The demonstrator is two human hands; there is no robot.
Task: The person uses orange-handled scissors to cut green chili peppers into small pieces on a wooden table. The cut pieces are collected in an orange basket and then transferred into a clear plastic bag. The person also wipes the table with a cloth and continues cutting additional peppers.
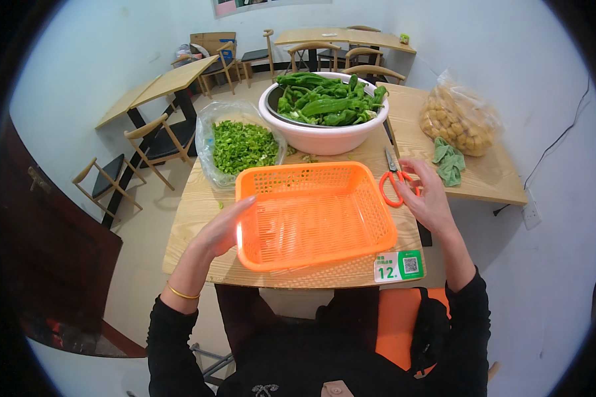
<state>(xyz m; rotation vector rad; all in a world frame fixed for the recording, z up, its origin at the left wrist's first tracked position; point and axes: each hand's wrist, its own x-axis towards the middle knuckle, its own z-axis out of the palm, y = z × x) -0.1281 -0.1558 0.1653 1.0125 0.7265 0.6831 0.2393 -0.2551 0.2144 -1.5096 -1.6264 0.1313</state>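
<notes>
An orange perforated plastic basket [308,223] with nothing in it sits before me on the wooden table [188,248]. My left hand [223,228] grips its left side, thumb over the rim and the other fingers hidden behind the wall. To the basket's right lies a pair of scissors [392,183] with red handles, blades pointing away. My right hand [424,191] is over the right handle loop, thumb and fingers apart; whether it touches the handle is unclear. Beyond the basket stand a clear plastic bag [206,149] of chopped green peppers [243,146] and a pink basin [323,139].
Whole green peppers [328,104] fill a metal bowl [273,101] inside the basin. A bag of yellowish-brown pieces [457,119] and a green cloth [448,163] rest on the adjoining table [496,178]. A printed code card [399,266] lies at the near right corner. Chairs [164,144] stand left.
</notes>
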